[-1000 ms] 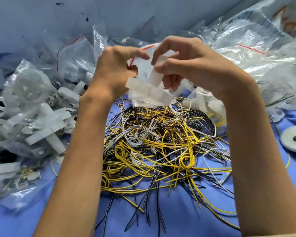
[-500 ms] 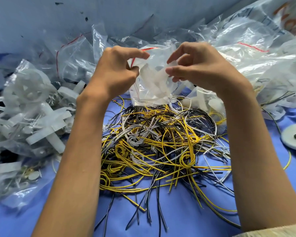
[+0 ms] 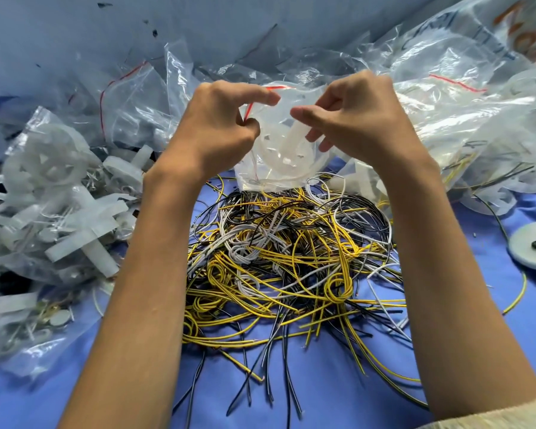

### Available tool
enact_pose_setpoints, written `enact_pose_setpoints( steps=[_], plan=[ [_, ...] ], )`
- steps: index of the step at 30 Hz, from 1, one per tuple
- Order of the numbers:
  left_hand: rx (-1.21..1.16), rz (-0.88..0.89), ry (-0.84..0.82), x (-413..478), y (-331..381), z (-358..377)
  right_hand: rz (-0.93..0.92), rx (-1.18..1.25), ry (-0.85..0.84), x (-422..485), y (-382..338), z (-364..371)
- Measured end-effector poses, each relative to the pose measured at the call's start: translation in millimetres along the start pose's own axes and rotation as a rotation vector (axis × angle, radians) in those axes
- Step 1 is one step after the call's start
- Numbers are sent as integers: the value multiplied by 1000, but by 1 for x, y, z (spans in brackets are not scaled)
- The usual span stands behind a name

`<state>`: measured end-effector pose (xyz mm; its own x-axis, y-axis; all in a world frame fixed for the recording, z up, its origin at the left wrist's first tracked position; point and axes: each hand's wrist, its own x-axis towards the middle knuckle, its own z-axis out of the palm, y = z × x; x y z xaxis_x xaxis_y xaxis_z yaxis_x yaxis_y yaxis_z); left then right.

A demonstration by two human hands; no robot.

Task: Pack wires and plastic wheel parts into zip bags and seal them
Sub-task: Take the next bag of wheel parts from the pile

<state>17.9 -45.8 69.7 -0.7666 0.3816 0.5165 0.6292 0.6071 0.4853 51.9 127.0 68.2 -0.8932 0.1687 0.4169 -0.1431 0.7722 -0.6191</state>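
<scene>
The person holds a clear zip bag [image 3: 279,162] up between both hands, just above the far edge of the wire pile [image 3: 285,252]. The left hand [image 3: 217,125] pinches the left end of the bag's mouth, right where the red strip [image 3: 273,87] bends down. The right hand [image 3: 359,119] has its fingers curled round the right end, thumb pointing left across the opening.

The mouth runs left to right between the hands, and the bag hangs down from it, its bottom almost on the wires. A white plastic part [image 3: 294,136] shows through the film inside.

The mouth looks open, so sealing will probably mean pressing along that left-right line, and each hand already sits at one end.

Loose wheel parts [image 3: 44,162] are heaped to the left, and more bags [image 3: 446,88] are piled far right on the blue cloth [image 3: 322,391].
</scene>
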Motion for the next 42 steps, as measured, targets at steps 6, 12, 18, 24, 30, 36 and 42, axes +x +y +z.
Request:
enact_pose_setpoints(
  steps=[6,12,18,24,30,36,42],
  plan=[
    [6,11,0,-1,1,0,1,38,8,0,-6,-1],
    [-5,7,29,0,2,-2,-39,-8,-127,-4,-7,-6],
    [15,25,64,3,2,-5,85,-102,-577,-8,-7,-6],
    [117,47,-62,3,-4,1,121,-223,-240,-3,-1,0],
    [213,84,-36,8,2,5,152,-287,-89,1,-7,7],
    [126,8,-67,5,-6,5,163,-299,-67,-2,-8,1],
    [126,35,-131,7,-11,9,196,-329,-138,-3,-11,0]
  ],
)
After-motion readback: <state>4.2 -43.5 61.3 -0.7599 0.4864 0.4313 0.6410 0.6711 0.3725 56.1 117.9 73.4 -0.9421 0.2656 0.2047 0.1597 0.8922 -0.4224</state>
